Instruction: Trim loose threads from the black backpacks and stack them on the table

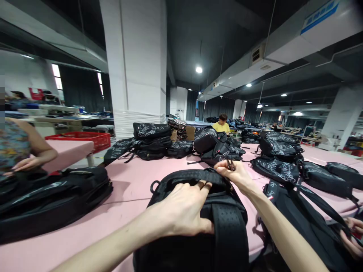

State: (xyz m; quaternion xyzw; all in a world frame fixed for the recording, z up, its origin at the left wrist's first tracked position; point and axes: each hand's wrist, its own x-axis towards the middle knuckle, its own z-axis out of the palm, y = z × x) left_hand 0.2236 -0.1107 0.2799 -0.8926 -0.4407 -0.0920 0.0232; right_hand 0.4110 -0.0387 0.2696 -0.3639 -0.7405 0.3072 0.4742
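Nearest the camera, a rounded black fabric backpack (181,249) is seen on a flat pink counter (127,177), with a broad black perforated strap (230,230) draped down its near side. Across its upper part the bare left hand (184,206) is laid, fingers bent into a dark fold and thumb set apart on the panel below; whether fabric is pinched in this grip cannot be told. At the far right edge of the backpack, the bare right hand (234,173) is placed, its grip closed about a small dark object (230,164) too indistinct to be identified. To the left, a long black bag (56,196) is attended by a co-worker's hand (28,164); at right, a flat black backpack (300,219) is handled by another co-worker. Farther back, black backpacks with white line drawings (151,131) are piled.
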